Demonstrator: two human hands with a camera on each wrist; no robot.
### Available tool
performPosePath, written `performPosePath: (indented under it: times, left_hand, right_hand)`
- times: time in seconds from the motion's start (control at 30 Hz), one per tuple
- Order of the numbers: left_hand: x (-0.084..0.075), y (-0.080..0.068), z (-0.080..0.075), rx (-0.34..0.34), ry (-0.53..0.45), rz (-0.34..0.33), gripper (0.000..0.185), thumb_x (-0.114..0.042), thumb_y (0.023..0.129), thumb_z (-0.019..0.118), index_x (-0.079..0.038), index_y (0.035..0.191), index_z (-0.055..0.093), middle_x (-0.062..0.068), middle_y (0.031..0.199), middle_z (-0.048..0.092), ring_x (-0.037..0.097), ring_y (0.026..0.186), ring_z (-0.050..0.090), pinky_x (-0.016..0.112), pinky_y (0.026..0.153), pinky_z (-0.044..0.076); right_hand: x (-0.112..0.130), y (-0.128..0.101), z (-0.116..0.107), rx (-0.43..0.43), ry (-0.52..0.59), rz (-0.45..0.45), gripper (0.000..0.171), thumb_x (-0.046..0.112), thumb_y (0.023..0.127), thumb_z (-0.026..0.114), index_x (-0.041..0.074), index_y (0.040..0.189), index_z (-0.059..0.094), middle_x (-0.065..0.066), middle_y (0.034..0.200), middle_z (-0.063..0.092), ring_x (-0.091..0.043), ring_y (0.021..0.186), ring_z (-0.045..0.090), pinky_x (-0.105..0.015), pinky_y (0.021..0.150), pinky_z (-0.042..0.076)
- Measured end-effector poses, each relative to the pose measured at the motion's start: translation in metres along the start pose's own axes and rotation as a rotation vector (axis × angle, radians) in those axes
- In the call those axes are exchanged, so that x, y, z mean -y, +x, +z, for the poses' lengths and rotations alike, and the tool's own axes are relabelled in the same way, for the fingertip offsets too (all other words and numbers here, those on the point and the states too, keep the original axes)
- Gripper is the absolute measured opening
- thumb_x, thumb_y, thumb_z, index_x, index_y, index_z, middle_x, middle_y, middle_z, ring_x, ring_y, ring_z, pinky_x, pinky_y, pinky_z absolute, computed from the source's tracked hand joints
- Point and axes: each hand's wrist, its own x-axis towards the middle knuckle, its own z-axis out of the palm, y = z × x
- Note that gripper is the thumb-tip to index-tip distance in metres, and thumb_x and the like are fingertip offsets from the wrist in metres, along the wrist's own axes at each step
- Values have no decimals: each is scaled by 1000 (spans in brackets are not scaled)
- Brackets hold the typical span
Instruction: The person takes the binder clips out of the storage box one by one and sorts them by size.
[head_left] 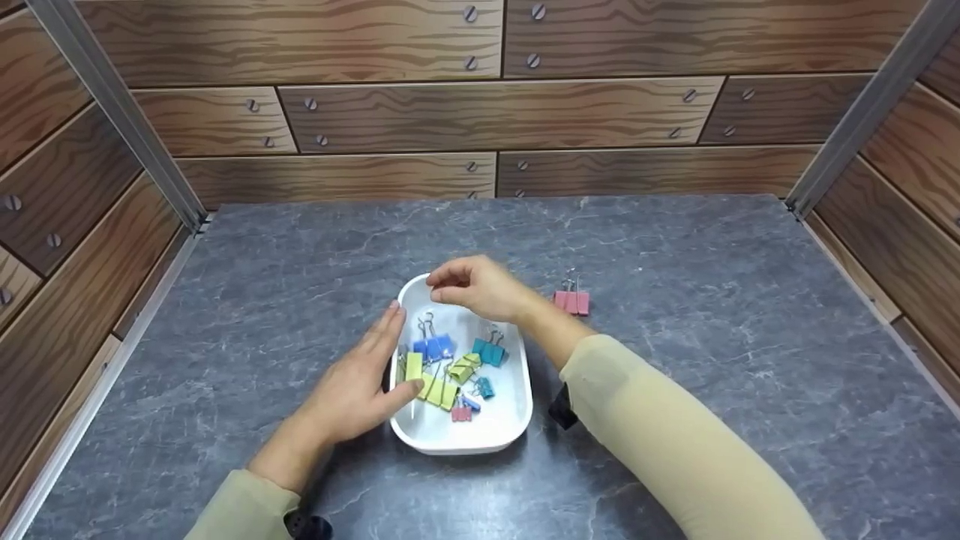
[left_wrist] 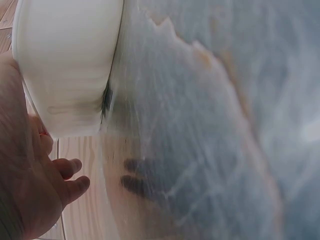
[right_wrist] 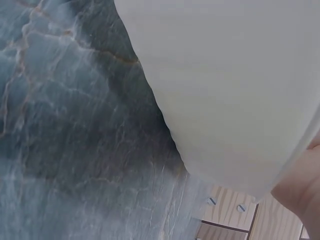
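A white tray [head_left: 517,420] holds several binder clips. Among them are a blue binder clip [head_left: 433,348], a yellow-green binder clip [head_left: 439,391], a teal binder clip [head_left: 489,352] and a small pink one. My left hand [head_left: 360,390] lies along the tray's left side, fingers straight at the rim and thumb reaching inside over the yellow-green clips. In the left wrist view, two of its fingers stand away from the wall. Over the tray's far end is my right hand [head_left: 484,291], fingers loosely bent, thumb apart from the index finger, nothing visible between them.
A larger pink binder clip [head_left: 571,302] sits on the grey marbled table [head_left: 675,300], just beyond my right wrist. Wood-patterned panels [head_left: 487,116] enclose the back and sides, with metal posts at the corners.
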Motion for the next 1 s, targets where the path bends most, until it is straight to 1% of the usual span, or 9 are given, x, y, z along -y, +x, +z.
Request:
performPosePath:
  times: [0.13,0.3,0.47,0.6,0.73,0.87,1.0]
  left_hand:
    - [0,1,0,2,-6,7,100,-52,97,64,-14,172,11,7,178,8,34,158,24,62,118,34]
    - [0,1,0,3,-7,7,100,-52,97,64,-14,172,11,6,178,8,34,158,24,63,117,34]
    - [1,1,0,8,-4,8,100,-52,97,64,-13,172,10,5,178,7,34,158,24,61,118,34]
    - [2,1,0,11,-2,7,100,-53,97,63,-14,172,10,4,178,6,34,158,24,61,118,34]
    - [2,1,0,8,-3,11,100,-52,97,63,-14,172,10,1,178,4,34,158,24,60,118,34]
    - [2,1,1,6,-8,17,100,-52,97,64,-14,172,9,4,178,6,34,158,24,60,118,34]
    - [2,1,0,0,-12,17,100,-52,97,64,-15,172,10,6,178,9,34,158,25,61,117,35]
  right_hand:
    - [-1,2,4,39,-28,12,29,14,101,73,1,127,75,-10,119,77,-21,109,71,-32,97,55]
    - [-2,3,9,89,-92,51,28,16,102,72,4,127,76,-5,119,77,-18,110,71,-34,98,55]
    - [-4,4,11,115,-141,90,27,19,102,73,7,126,78,-1,111,79,-14,102,73,-35,95,56]
    - [-4,4,12,118,-156,102,27,21,101,74,8,125,78,2,105,79,-11,96,72,-32,90,56]
    - [-6,3,14,127,-130,89,26,17,101,74,6,123,78,-1,101,79,-10,90,71,-28,84,56]
    - [-8,4,16,138,-87,81,23,13,101,73,3,120,78,-2,97,78,-9,84,69,-25,76,55]
    - [-9,4,18,141,-67,80,20,11,100,73,2,117,78,-1,94,77,-8,81,67,-25,74,55]
